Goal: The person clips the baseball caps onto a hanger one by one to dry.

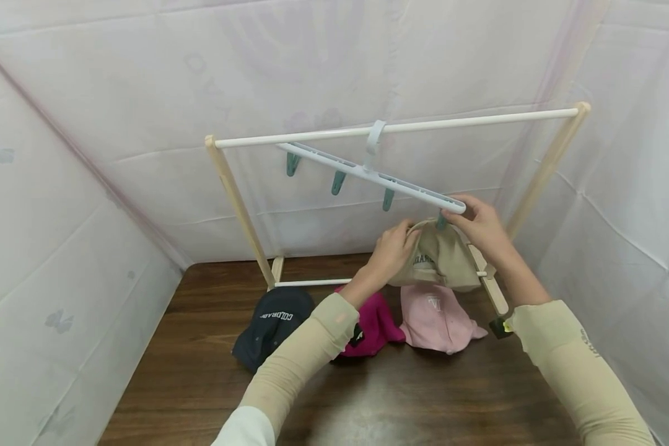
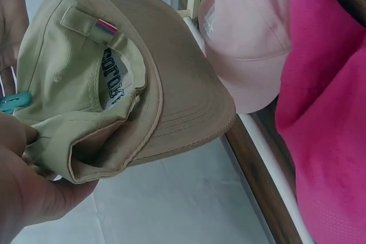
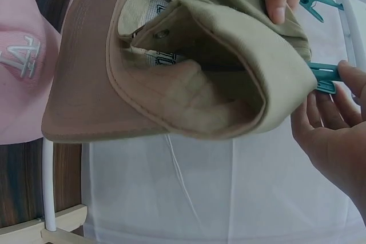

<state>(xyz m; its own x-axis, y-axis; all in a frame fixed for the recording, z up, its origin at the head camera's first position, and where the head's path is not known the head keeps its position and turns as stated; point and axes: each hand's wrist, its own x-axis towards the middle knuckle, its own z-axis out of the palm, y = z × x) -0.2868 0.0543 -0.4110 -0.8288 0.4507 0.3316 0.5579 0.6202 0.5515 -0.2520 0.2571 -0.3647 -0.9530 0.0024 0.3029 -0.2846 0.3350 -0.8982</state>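
A khaki baseball cap [image 1: 456, 263] with dark lettering hangs below the right end of a pale blue clip hanger [image 1: 407, 186]. My left hand [image 1: 393, 248] grips the cap's crown at its left side; in the left wrist view the thumb lies along the cap's edge. With thumb and fingers, my right hand [image 3: 337, 124] pinches the teal clip [image 3: 326, 74] at the hanger's end. That clip meets the top of the crown; whether its tips bite the fabric I cannot tell. The brim [image 2: 189, 84] faces away from both hands.
The hanger hooks over the white top bar [image 1: 468, 122] of a wooden-legged rack. Other teal clips [image 1: 338, 182] dangle from it. Below lie a navy cap [image 1: 273, 322], a magenta cap [image 1: 376, 325] and a pink cap [image 1: 437, 319] on the brown table [image 1: 201, 365]. White cloth surrounds it.
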